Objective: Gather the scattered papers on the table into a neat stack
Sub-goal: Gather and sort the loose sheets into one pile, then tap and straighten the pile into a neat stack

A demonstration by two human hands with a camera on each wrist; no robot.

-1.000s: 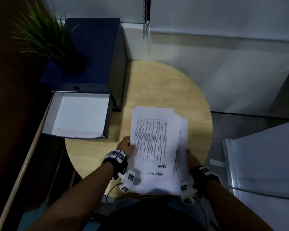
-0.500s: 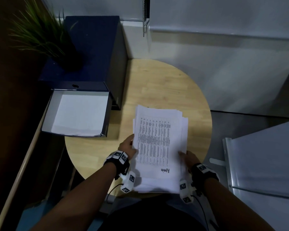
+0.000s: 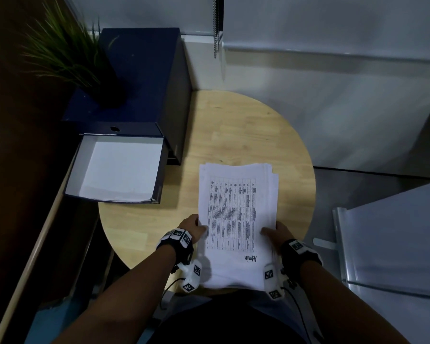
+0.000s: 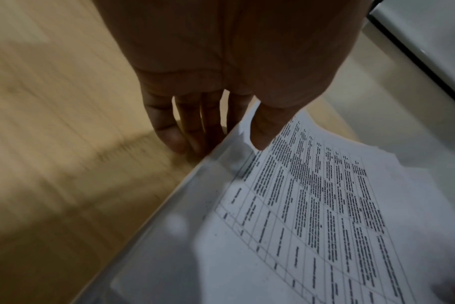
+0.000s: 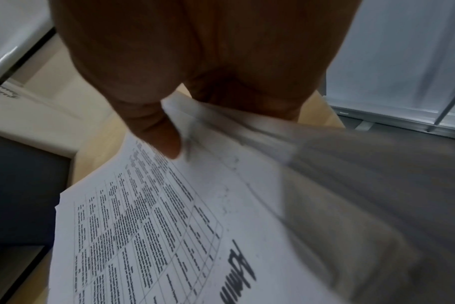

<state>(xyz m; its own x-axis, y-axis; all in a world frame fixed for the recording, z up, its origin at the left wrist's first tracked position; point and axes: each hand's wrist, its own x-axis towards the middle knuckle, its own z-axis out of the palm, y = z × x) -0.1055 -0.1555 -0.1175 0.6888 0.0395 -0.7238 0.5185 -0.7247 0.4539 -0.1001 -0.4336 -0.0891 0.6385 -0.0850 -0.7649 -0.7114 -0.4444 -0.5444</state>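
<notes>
Holding a stack of papers (image 3: 236, 219) by its two long edges, near the front of a round wooden table (image 3: 233, 125). Left hand (image 3: 193, 228) at the stack's left edge, thumb (image 4: 266, 127) laid on the top sheet, fingers (image 4: 169, 123) extended down beside and below that edge; sheets pinched between thumb and fingers. Right hand (image 3: 274, 232) at the right edge, thumb (image 5: 156, 131) pressed on the top sheet, remaining digits hidden under the paper; grip likewise a pinch on the stack. Top sheet printed with a dense table of small text and marked with a handwritten word, seemingly "Admin", at its near end. Far edges of the sheets not fully flush, several corners stepped out at the upper right. Near end of the stack projecting past the table rim toward the body; whether the far end touches the tabletop cannot be told. Right-wrist view blurred along the sheet edges. Left of the table: a dark blue cabinet (image 3: 144, 78), an open box file (image 3: 119, 167) with a white interior, and a green grass-like plant (image 3: 67, 53) on top of the cabinet. Beyond the table, a grey wall with a hanging blind cord (image 3: 216, 26).
</notes>
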